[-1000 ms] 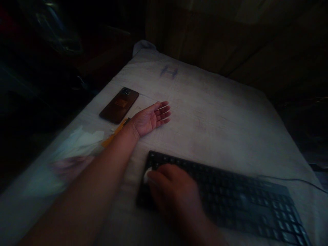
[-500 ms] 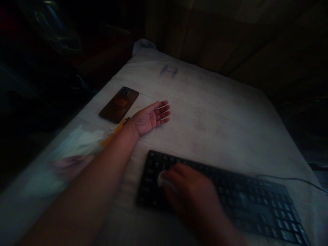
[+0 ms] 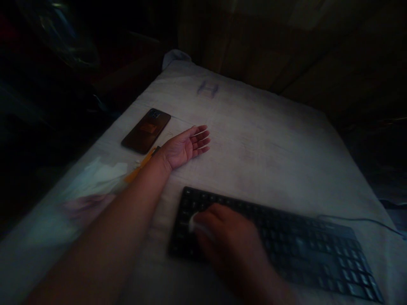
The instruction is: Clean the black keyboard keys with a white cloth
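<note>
A black keyboard (image 3: 305, 245) lies slanted at the front of the cloth-covered surface. Over its left end, my right hand (image 3: 230, 235) is closed around a small white wad (image 3: 192, 222), perhaps tissue or cloth, which pokes out past the fingertips against the keys. My left hand (image 3: 186, 146) rests palm up on the cloth beyond the keyboard, fingers loosely spread with nothing in them. Beneath my left wrist, a yellow-orange object (image 3: 140, 165) with a dark end is partly hidden. A brown phone (image 3: 146, 130) lies back up, left of my left hand.
White cloth (image 3: 270, 140) covers the surface, with a dark H-like mark near the far end. A crumpled clear plastic bag (image 3: 92, 182) with something pinkish in it lies on the left. The keyboard's cable (image 3: 365, 221) runs off to the right. The surroundings are dark.
My right hand has shifted slightly left along the keyboard with the white wad in it. My left hand stays in place on the cloth.
</note>
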`<state>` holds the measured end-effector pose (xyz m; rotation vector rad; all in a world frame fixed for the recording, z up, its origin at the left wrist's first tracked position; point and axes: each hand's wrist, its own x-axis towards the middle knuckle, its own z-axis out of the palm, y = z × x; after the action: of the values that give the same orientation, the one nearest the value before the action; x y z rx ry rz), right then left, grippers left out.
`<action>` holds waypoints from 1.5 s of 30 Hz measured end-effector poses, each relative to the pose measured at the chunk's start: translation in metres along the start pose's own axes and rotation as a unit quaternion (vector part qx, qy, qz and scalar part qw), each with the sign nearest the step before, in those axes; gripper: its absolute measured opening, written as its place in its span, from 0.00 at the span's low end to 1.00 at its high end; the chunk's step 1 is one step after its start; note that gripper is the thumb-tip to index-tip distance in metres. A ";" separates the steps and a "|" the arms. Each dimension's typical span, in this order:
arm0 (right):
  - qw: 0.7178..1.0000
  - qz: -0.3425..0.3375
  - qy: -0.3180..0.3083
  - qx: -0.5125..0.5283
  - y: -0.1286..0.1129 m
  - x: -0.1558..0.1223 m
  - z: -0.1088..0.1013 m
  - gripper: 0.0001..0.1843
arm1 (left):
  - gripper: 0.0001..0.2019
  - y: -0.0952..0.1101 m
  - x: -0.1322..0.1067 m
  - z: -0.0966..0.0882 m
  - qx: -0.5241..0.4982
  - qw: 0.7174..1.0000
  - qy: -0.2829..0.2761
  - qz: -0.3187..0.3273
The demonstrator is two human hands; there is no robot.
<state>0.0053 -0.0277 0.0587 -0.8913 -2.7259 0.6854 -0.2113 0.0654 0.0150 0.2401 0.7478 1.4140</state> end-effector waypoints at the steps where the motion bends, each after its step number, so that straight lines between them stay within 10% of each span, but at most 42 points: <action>1: 1.000 0.007 -0.010 -0.001 0.002 -0.001 -0.002 0.10 | 0.13 0.000 0.000 0.000 -0.001 1.000 0.000 -0.001; 15: 0.991 0.088 -0.098 -0.022 0.017 -0.010 -0.024 0.11 | 0.12 0.000 0.001 -0.001 0.008 1.000 0.001 0.001; 23: 0.999 0.048 -0.018 0.015 0.005 -0.003 -0.012 0.10 | 0.14 0.001 -0.001 0.001 0.008 1.000 0.008 0.002; 45: 0.995 0.091 -0.032 -0.006 0.021 -0.017 -0.024 0.08 | 0.11 0.002 -0.001 0.001 0.021 1.000 0.006 0.006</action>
<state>0.0368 -0.0140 0.0691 -1.1495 -2.7297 0.7435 -0.2116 0.0649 0.0175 0.2686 0.7884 1.4126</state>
